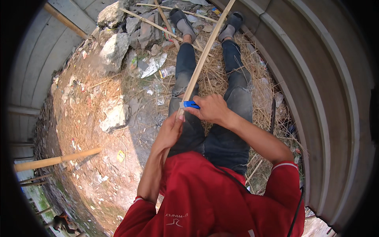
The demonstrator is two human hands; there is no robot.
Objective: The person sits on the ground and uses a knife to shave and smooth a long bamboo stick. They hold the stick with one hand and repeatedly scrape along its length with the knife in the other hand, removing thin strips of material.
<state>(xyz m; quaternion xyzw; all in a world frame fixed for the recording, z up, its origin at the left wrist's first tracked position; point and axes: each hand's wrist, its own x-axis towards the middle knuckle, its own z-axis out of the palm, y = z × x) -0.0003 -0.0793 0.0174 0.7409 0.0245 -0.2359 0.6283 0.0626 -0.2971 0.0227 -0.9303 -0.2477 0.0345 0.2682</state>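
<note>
A long pale bamboo strip (202, 61) runs from the far edge, between my outstretched legs, toward my body. My left hand (171, 129) is closed around its near part, and the strip's end passes along my left forearm. In my right hand (211, 108) is a blue utility knife (191, 104), gripped by its handle. Its blade lies against the strip just beyond my left fingers. How deep the blade sits in the bamboo cannot be made out.
Corrugated metal sheeting (316, 79) curves close along my right. Straw-like shavings (211, 77) cover the ground between my legs. Broken concrete chunks (114, 49) lie at the far left, near more thin strips (148, 21). A bamboo pole (59, 160) juts in from the left.
</note>
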